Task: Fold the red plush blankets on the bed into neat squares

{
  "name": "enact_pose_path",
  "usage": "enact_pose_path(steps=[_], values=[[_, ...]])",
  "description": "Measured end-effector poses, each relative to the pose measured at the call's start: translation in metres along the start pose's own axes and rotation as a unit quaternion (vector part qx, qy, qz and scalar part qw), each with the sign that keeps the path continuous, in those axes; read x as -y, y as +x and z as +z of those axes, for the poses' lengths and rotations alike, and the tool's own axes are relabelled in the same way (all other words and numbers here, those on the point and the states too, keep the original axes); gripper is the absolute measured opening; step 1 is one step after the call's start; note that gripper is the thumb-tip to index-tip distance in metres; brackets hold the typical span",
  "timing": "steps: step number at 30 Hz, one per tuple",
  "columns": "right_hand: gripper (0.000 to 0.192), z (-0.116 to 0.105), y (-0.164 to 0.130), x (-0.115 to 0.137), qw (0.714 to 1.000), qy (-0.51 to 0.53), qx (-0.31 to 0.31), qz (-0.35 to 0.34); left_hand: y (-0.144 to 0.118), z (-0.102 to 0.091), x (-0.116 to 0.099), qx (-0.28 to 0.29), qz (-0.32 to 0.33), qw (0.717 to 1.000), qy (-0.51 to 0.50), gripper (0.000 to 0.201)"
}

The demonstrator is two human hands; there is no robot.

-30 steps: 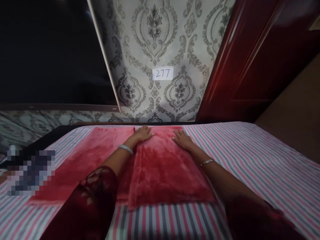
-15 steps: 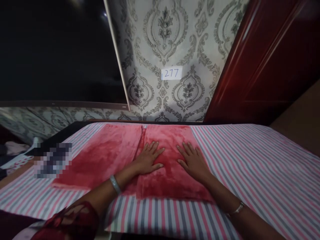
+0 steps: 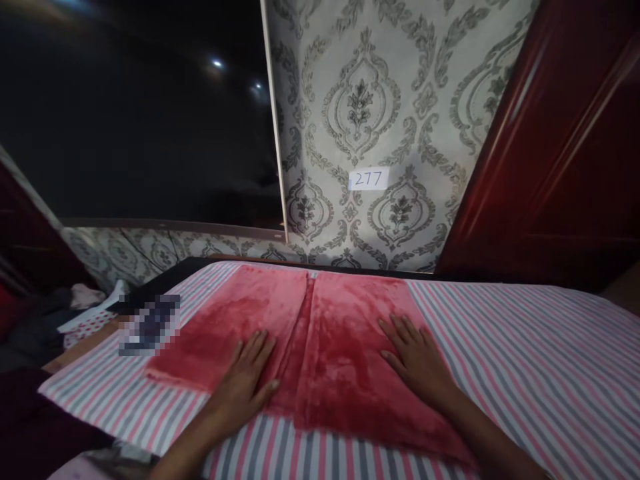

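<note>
A plush red-pink cloth lies folded on a striped sheet, its two side panels almost meeting along a narrow gap near the middle. My left hand rests flat on the left panel close to its front edge, fingers stretched out and thumb toward the gap. On the right panel, my right hand lies palm down near the outer edge with its fingers spread. Neither hand grips anything. Darker and lighter patches mark the nap of the cloth.
A large dark screen hangs at the back left. Beside it, patterned wallpaper carries a paper label reading 277. A dark red wooden panel stands at the right. Clothes are heaped at the far left, near a blurred-out patch.
My left hand has moved from the right panel to the left one. My right hand stays on the right panel, nearer its outer edge. The camera view has shifted.
</note>
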State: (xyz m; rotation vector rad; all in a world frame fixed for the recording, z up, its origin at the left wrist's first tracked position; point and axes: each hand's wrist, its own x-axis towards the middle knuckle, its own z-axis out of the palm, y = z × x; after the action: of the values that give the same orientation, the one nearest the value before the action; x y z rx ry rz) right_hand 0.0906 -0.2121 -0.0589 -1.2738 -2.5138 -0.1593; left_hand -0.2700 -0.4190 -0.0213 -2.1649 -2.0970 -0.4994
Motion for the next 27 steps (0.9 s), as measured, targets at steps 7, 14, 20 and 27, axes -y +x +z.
enact_pose_path(steps=[7, 14, 20, 27], values=[[0.053, -0.028, 0.078, 0.037, 0.987, 0.148, -0.007, -0.056, -0.02, -0.002, -0.008, -0.012, 0.05, 0.999, 0.012, 0.087], [0.053, -0.02, 0.182, 0.114, 0.977, 0.208, 0.03, -0.044, -0.024, 0.032, 0.013, -0.109, 0.088, 0.989, 0.04, 0.074], [0.048, 0.008, 0.24, 0.138, 0.979, 0.193, 0.065, 0.013, -0.022, 0.039, -0.002, -0.232, 0.147, 0.947, 0.164, 0.062], [0.04, 0.03, 0.269, 0.153, 0.978, 0.192, 0.069, 0.045, -0.019, 0.054, -0.006, -0.29, 0.168, 0.921, 0.197, 0.039]])
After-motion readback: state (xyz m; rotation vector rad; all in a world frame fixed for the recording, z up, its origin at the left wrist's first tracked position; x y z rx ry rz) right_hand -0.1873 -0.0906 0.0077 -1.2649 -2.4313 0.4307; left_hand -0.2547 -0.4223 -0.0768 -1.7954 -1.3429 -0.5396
